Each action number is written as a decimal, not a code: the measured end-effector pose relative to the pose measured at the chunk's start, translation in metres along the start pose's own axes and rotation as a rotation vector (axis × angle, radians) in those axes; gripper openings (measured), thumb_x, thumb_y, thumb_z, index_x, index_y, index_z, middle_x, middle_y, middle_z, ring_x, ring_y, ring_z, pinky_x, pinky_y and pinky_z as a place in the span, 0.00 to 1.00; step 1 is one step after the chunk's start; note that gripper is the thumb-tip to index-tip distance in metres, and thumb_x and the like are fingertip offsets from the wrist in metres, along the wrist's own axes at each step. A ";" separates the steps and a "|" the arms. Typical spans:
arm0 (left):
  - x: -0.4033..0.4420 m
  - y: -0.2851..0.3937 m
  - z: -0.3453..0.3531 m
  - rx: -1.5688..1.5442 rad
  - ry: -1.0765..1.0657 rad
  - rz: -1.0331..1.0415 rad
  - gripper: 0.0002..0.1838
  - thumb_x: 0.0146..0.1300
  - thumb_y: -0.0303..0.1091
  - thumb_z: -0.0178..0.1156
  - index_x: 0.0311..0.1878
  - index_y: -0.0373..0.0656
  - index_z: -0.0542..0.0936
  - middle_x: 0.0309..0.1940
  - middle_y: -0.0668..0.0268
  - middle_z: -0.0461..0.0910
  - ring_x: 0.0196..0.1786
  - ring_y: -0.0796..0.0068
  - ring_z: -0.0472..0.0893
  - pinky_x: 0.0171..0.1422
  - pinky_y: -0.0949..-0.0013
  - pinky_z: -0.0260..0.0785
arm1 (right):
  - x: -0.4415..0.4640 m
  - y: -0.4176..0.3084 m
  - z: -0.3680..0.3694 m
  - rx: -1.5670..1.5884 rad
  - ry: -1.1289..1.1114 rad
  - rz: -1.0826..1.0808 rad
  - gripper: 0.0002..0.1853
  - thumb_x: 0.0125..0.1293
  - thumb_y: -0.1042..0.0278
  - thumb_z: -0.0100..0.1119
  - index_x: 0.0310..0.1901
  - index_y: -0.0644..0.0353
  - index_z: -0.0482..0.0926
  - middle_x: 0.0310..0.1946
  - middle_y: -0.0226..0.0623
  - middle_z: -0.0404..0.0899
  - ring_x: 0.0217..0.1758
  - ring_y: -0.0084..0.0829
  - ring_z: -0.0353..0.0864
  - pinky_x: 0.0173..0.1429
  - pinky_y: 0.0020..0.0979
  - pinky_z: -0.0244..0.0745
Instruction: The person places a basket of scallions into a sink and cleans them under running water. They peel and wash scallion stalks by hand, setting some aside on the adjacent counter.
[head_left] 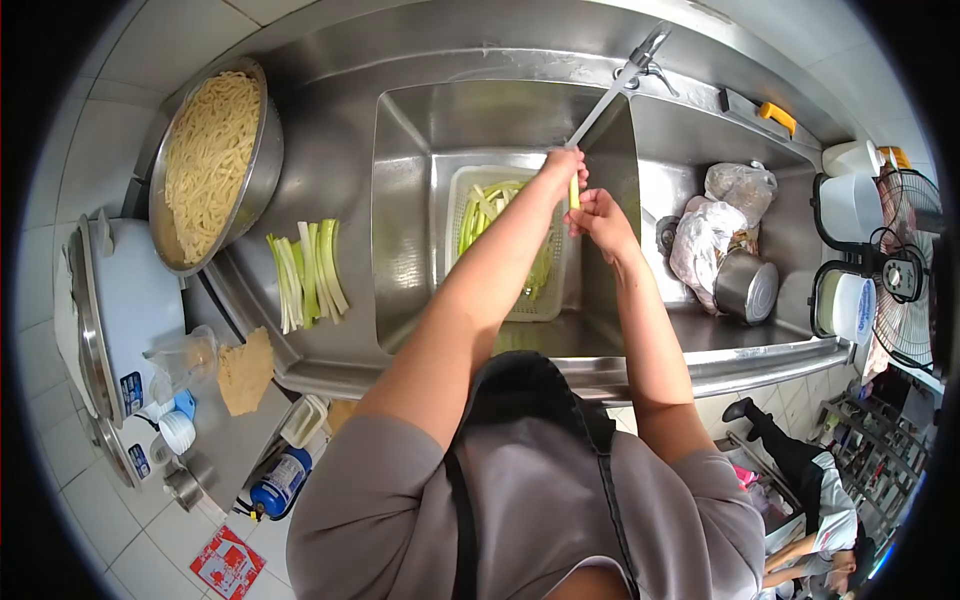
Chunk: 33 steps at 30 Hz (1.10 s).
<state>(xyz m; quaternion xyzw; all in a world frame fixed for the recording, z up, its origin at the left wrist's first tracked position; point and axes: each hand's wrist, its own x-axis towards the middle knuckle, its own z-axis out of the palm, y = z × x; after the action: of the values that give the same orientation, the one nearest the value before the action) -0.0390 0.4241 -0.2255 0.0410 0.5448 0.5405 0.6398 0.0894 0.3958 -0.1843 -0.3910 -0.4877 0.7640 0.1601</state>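
Observation:
A pale green leek stalk (574, 192) stretches between my two hands over the sink basin. My left hand (566, 168) is closed around its upper part, where a stream of water (603, 106) comes down from the faucet (652, 45). The fingers of my right hand (601, 218) pinch it lower down. Below my left forearm, a white plastic basket (545, 312) in the basin holds more green and white stalks (478, 222), partly hidden by the arm. A bundle of cut stalks (310, 273) lies on the steel drainboard to the left.
A large metal bowl of noodles (213, 150) stands at the far left. In the right basin sit plastic bags (708, 240) and a metal pot (746, 287). A yellow-handled tool (776, 118) rests on the back ledge. A fan (905, 270) stands right; another person (825, 490) is behind.

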 end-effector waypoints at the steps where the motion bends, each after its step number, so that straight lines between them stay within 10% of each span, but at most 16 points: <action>1: -0.003 0.008 -0.003 -0.018 0.041 0.006 0.15 0.63 0.41 0.40 0.26 0.41 0.67 0.14 0.69 0.64 0.17 0.74 0.67 0.22 0.68 0.65 | -0.004 -0.004 0.001 -0.015 -0.041 0.004 0.13 0.51 0.84 0.50 0.37 0.64 0.60 0.25 0.39 0.73 0.24 0.26 0.72 0.29 0.24 0.68; 7: -0.020 0.030 -0.072 -0.036 0.228 -0.103 0.15 0.62 0.42 0.44 0.34 0.38 0.69 0.20 0.64 0.71 0.26 0.68 0.74 0.31 0.64 0.70 | -0.005 0.015 0.028 -0.120 -0.153 0.068 0.13 0.53 0.82 0.51 0.38 0.62 0.60 0.26 0.38 0.73 0.31 0.26 0.74 0.33 0.24 0.69; 10: -0.050 0.021 -0.104 0.256 -0.010 -0.213 0.14 0.62 0.38 0.44 0.40 0.36 0.71 0.35 0.61 0.74 0.37 0.70 0.76 0.44 0.67 0.70 | 0.024 0.042 0.051 -0.138 -0.221 0.160 0.13 0.53 0.80 0.53 0.38 0.61 0.62 0.27 0.37 0.73 0.32 0.26 0.74 0.35 0.25 0.70; 16: -0.100 0.025 -0.169 0.611 0.282 0.120 0.12 0.59 0.36 0.51 0.37 0.35 0.73 0.28 0.64 0.74 0.28 0.77 0.74 0.31 0.76 0.68 | 0.100 0.124 0.094 -0.366 -0.563 0.435 0.12 0.53 0.74 0.55 0.40 0.62 0.70 0.31 0.34 0.74 0.34 0.26 0.74 0.38 0.24 0.70; 20: -0.175 0.054 -0.166 0.594 0.408 0.244 0.14 0.58 0.36 0.52 0.42 0.34 0.73 0.27 0.64 0.74 0.26 0.78 0.74 0.29 0.76 0.68 | 0.138 0.225 0.116 -0.887 -0.432 0.082 0.14 0.47 0.72 0.54 0.39 0.59 0.73 0.29 0.38 0.76 0.33 0.34 0.75 0.41 0.31 0.70; 26: -0.249 0.072 -0.195 0.655 0.890 0.336 0.15 0.54 0.31 0.56 0.45 0.37 0.73 0.28 0.64 0.76 0.26 0.78 0.75 0.31 0.76 0.68 | 0.152 0.312 0.140 -0.402 -0.027 0.337 0.16 0.43 0.71 0.59 0.39 0.58 0.75 0.29 0.39 0.76 0.33 0.34 0.75 0.41 0.31 0.69; 27: -0.253 0.070 -0.204 0.763 0.946 0.361 0.14 0.53 0.32 0.56 0.44 0.38 0.73 0.27 0.63 0.76 0.26 0.76 0.75 0.32 0.74 0.68 | 0.147 0.291 0.144 -0.234 0.016 0.475 0.12 0.45 0.74 0.58 0.35 0.56 0.74 0.27 0.32 0.75 0.24 0.23 0.71 0.24 0.24 0.63; 33: -0.258 0.041 -0.246 1.243 1.121 0.415 0.12 0.50 0.35 0.58 0.37 0.41 0.74 0.28 0.62 0.75 0.34 0.63 0.73 0.40 0.63 0.65 | 0.145 0.273 0.128 0.003 0.251 0.466 0.12 0.41 0.74 0.62 0.30 0.64 0.75 0.25 0.35 0.76 0.24 0.26 0.73 0.29 0.27 0.69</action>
<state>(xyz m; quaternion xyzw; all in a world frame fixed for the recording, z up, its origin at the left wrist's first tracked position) -0.2016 0.1191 -0.1300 0.2098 0.9586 0.1909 0.0263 -0.0629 0.2779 -0.4577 -0.5843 -0.3597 0.7264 0.0398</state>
